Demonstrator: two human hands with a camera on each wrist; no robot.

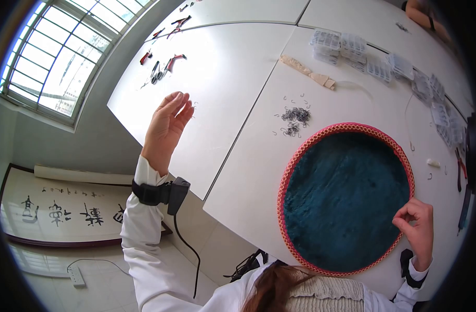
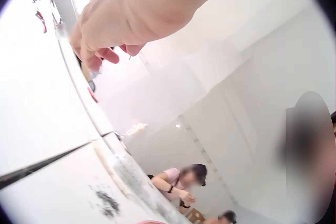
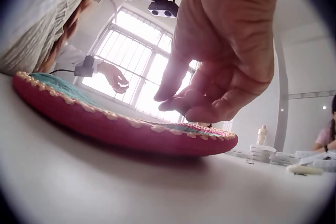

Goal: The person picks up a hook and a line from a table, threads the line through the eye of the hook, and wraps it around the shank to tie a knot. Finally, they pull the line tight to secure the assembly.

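Observation:
My left hand (image 1: pixel 167 125) is raised over the left part of the table, thumb and fingertips brought together. A thin hook-like sliver (image 2: pixel 129 56) shows at its fingertips in the left wrist view. Over the right rim of a round cushion (image 1: pixel 347 203), blue-green with a red-and-yellow patterned border, my right hand (image 1: pixel 417 223) hovers with thumb and forefinger nearly meeting. I cannot tell whether anything thin lies between them. Beyond the cushion is a pile of small dark fish hooks (image 1: pixel 296 115), with several strewn around it.
Clear plastic compartment boxes (image 1: pixel 378 67) line the far right of the table. Pliers (image 1: pixel 174 61) and scissors (image 1: pixel 155 74) lie at the far left. A beige strip (image 1: pixel 306 72) lies beyond the hooks, and a small white piece (image 1: pixel 433 163) sits right of the cushion. Other people sit beyond the table.

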